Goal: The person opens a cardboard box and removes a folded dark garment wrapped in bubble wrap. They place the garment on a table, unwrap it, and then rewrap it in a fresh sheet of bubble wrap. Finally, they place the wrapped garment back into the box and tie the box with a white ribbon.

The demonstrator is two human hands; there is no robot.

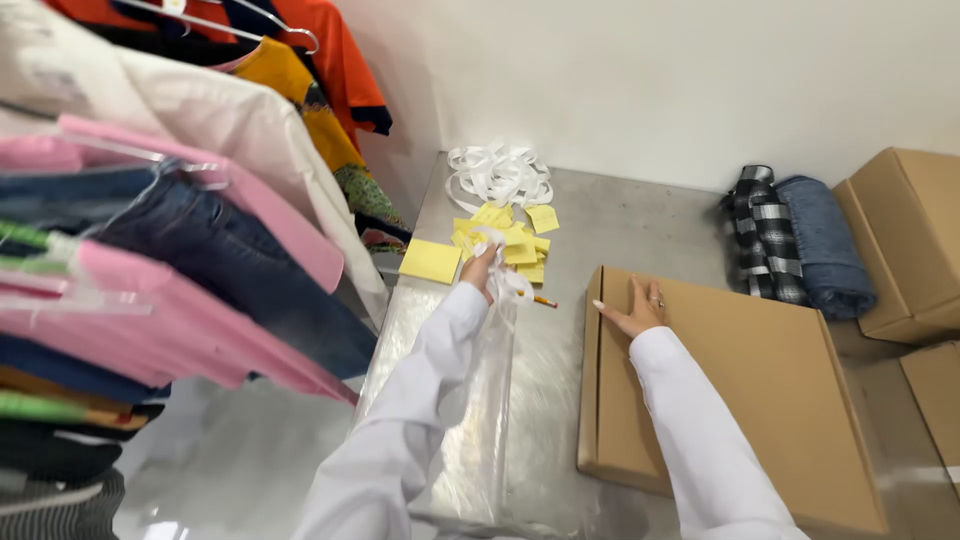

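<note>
White sleeves fill the bottom of my view, 1 on each arm. Between them a clear plastic bag [480,420] lies along the grey metal table [640,215], and my left hand [480,268] pinches its crumpled open end at the top, fingers closed on the film. An orange-tipped pencil [545,301] lies just beside that hand, partly hidden by the plastic. My right hand [635,310] rests flat and spread on the near corner of the flat brown cardboard box [720,390], holding nothing.

To handle the bag well, I judge I should keep the pinch on the film alone, lift it without dragging the papers beside it, and keep the other palm pressed so the box does not slide.

Just beyond my left hand lies a scatter of small yellow paper slips [515,235], with 1 larger yellow square pad [430,261] at the table's left edge. A loose heap of white tape [498,175] sits near the wall. Far right, 2 more brown cardboard boxes [905,240] stand beside a rolled checked cloth [765,240] and folded blue denim [825,245]. Hanging garments [180,230] crowd the left.
</note>
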